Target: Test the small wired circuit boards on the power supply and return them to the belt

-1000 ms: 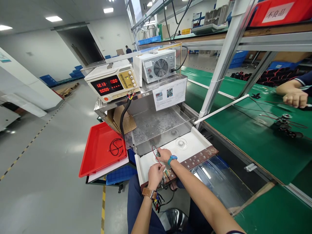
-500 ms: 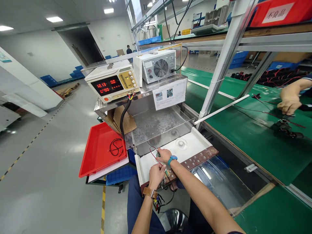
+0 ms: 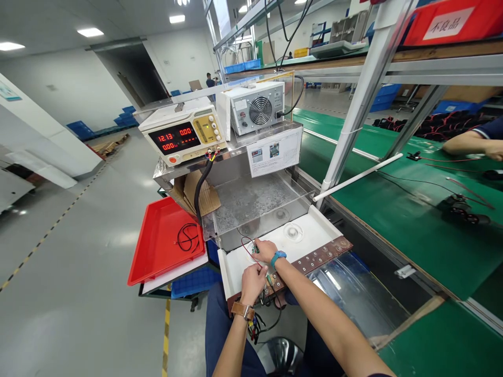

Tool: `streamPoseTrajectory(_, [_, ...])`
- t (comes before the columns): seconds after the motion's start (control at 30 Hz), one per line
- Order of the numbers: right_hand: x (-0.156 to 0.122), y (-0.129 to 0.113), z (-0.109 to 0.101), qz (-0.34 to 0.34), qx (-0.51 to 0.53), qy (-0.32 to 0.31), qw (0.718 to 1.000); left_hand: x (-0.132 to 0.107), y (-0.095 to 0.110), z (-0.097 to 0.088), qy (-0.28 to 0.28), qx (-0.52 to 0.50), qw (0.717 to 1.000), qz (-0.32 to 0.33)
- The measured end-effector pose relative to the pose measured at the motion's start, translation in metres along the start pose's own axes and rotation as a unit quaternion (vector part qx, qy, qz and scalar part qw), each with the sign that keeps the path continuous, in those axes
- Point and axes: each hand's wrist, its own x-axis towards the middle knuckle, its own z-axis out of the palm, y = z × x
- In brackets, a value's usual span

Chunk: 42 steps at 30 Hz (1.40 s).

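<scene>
Over the white tray (image 3: pixel 314 225), my right hand (image 3: pixel 265 251), with a blue band at the wrist, is closed on a small green circuit board (image 3: pixel 254 248), mostly hidden by its fingers. My left hand (image 3: pixel 252 280), wearing a brown strap, sits just nearer to me, fingertips pinched on a thin red wire (image 3: pixel 251 256) that loops up beside the board. Right beside the left fingertips is a green clip (image 3: pixel 269 279) at the tray's brown riveted strip (image 3: pixel 310 262). Dark cables with coloured ends (image 3: pixel 255 327) hang below.
A power supply (image 3: pixel 183 133) with red digits stands on a metal shelf ahead, beside a fan-backed unit (image 3: pixel 255 107). At left is a red tray (image 3: pixel 157 246) holding a black cable (image 3: pixel 187 238). A co-worker's hand (image 3: pixel 494 151) is over the green bench (image 3: pixel 396 225); a metal post (image 3: pixel 356 104) rises between.
My hands stay nearly in place. The co-worker's hand has moved right and back, away from the dark part on the green bench. Some digits on the power supply display differ.
</scene>
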Motion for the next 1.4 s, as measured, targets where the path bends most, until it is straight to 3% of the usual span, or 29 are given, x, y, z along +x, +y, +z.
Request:
streamPoseTrajectory(0.43, [-0.002,-0.003,-0.003,0.004,0.002,0.006,1.000,-0.001,0.000,-0.001,-0.006,0.000,1.000,0.003])
streamPoseTrajectory(1.0, [0.003,-0.008,0.000,0.005,-0.001,0.027,1.000,0.001,-0.006,0.004,0.034,-0.008,0.999,0.033])
streamPoseTrajectory(1.13, [-0.006,-0.013,-0.012,0.012,0.025,0.028,0.999,0.005,-0.011,0.006,0.029,-0.039,0.997,0.063])
streamPoseTrajectory(1.2, [-0.017,0.002,-0.034,0.027,0.076,0.083,0.993,0.011,-0.014,0.008,0.020,-0.060,0.995,0.074])
streamPoseTrajectory(1.3, [-0.070,0.063,-0.083,0.113,0.138,0.259,0.949,0.021,-0.018,0.010,-0.019,-0.041,0.997,0.069])
streamPoseTrajectory(1.33, [-0.103,0.091,-0.098,0.165,0.141,0.327,0.920,0.023,-0.019,0.010,-0.030,-0.027,0.997,0.067])
streamPoseTrajectory(1.4, [-0.185,0.155,-0.121,0.296,0.111,0.479,0.819,0.023,-0.019,0.009,-0.043,-0.004,0.997,0.063])
